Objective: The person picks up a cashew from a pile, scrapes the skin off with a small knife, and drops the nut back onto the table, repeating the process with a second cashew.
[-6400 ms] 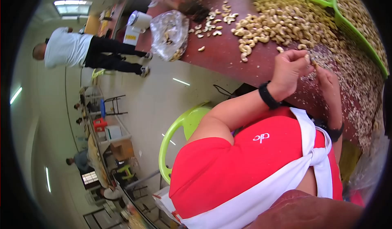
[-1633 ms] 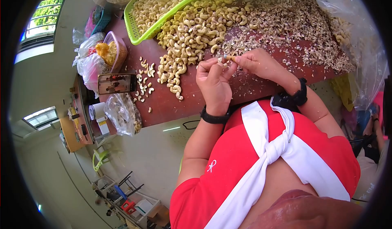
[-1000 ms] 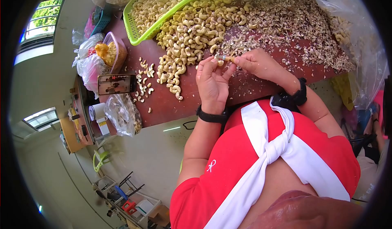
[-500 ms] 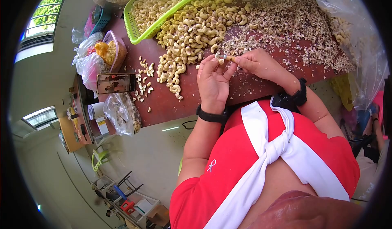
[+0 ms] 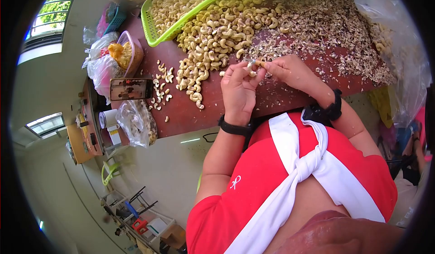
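Pale walls and a glossy floor surround a dark red table, and daylight comes through a barred window at the upper left. Across the tabletop spreads a pile of cashews, heaped against a green basket filled with more of them. To the right of the pile lies a broad scatter of skin flakes, and beyond that hangs a clear plastic sheet. At the table's near edge, the left hand has its thumb and fingertips nearly together, pinching one cashew, with the palm turned partly upward. The right hand is curled closed around the wooden handle of a small tool, whose tip meets or nearly meets that nut; the exact contact is too small to tell. Both wrists wear dark bands. Farther left, a few loose kernels lie beside a phone, with a crumpled clear bag just below it.
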A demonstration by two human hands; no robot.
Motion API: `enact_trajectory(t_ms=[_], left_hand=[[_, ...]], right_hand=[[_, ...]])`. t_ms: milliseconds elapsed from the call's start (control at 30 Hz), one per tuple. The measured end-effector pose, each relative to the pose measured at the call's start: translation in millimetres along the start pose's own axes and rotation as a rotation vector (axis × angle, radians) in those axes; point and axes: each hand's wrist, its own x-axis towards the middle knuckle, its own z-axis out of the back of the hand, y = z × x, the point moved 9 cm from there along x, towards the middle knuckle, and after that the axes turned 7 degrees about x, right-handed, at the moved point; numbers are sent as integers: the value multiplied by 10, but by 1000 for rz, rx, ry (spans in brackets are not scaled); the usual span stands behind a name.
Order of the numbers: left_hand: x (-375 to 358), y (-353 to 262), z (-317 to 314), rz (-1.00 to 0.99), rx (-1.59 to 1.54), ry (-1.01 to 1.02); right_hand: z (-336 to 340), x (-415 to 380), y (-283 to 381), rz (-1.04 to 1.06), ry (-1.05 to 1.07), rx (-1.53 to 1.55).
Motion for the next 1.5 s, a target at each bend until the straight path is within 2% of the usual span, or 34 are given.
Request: enact_trajectory(t_ms=[133,300,633,933,1100,1400,1500], left_hand=[[-10,5,0,13,-9,-16],[-47,-93,-6,-22,127,-74],[10,-129,59,-79,96,-46],[38,-43,48,62,72,8],[82,15,39,145,-48,63],[68,-17,47,116,-25,37],[77,-24,64,97,-21,18]], right_hand=[[-4,-4,-67,-42,40,32],[46,-3,-142,-68,17,141],[79,-23,-17,-56,29,88],[97,-24,-16,-61,41,98],[122,-31,3,-57,53,115],[157,-42,22,54,17,77],[164,-48,-2,31,9,71]])
